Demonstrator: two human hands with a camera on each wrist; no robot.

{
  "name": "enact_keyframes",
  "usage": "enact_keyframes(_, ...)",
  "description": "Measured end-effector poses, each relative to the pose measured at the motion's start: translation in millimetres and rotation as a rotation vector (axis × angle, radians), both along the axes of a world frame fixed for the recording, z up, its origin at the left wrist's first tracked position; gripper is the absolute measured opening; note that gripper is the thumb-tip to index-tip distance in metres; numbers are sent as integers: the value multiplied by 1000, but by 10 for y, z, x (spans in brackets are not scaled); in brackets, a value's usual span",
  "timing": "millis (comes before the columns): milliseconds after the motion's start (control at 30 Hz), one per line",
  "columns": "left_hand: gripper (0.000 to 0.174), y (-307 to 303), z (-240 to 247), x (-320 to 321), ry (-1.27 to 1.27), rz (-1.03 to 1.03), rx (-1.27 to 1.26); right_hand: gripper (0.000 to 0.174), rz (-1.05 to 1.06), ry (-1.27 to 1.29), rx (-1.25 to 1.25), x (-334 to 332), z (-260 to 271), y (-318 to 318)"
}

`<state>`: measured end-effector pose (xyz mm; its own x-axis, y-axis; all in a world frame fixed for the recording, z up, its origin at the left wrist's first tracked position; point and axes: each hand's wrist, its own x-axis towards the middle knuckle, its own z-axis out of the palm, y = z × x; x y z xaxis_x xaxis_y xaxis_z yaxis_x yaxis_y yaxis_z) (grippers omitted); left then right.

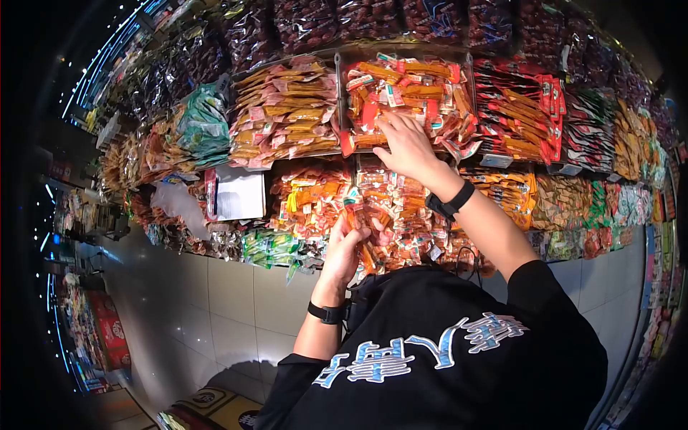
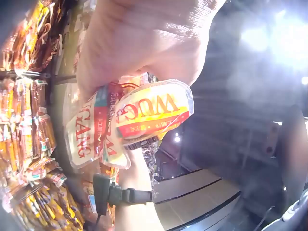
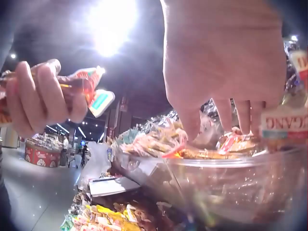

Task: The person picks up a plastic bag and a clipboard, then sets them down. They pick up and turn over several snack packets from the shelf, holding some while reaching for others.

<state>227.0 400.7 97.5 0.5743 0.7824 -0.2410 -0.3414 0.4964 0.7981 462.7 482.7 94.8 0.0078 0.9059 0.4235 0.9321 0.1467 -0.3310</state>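
Note:
My left hand (image 1: 342, 251) grips several small snack packets (image 2: 156, 110) in front of the body, their clear ends with red and yellow print sticking out of the fist. From the right wrist view, the left hand (image 3: 43, 96) shows its fingers curled round these packets. Over the upper middle bin, my right hand (image 1: 408, 147) reaches down with fingers spread. Its fingertips rest among loose orange-brown snack packets (image 1: 416, 89) with red and white labels. A clear bin wall (image 3: 216, 168) stands in front of that hand, and the packets hide the very tips.
Neighbouring bins hold pinkish-yellow packets (image 1: 283, 115) on the left and red packets (image 1: 519, 111) on the right. A lower row holds more orange packets (image 1: 315, 193). An open notebook (image 1: 240, 192) lies left of it. Tiled floor (image 1: 229, 294) shows below.

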Motion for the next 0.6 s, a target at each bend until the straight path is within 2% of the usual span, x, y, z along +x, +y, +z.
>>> enact_keyframes(133, 22, 32, 33, -198, 4, 5, -1, 57, -58, -83, -31, 77, -20, 176)
enact_keyframes(233, 23, 68, 156, -318, 1, -24, -16, 59, -113, -90, -48, 36, -21, 212)
enact_keyframes(333, 24, 145, 78, -436, 21, -12, -20, 60, -153, -96, -110, -51, 43, 234)
enact_keyframes(433, 25, 266, -33, -588, 39, -44, -17, 58, -170, -96, 34, -85, -58, 287)
enact_keyframes(567, 25, 420, -53, -755, 49, -117, -16, 61, -269, -49, 61, -122, -143, 264)
enact_keyframes(600, 24, 454, -58, -794, 53, -127, -26, 56, -264, -47, 103, -126, -171, 255)
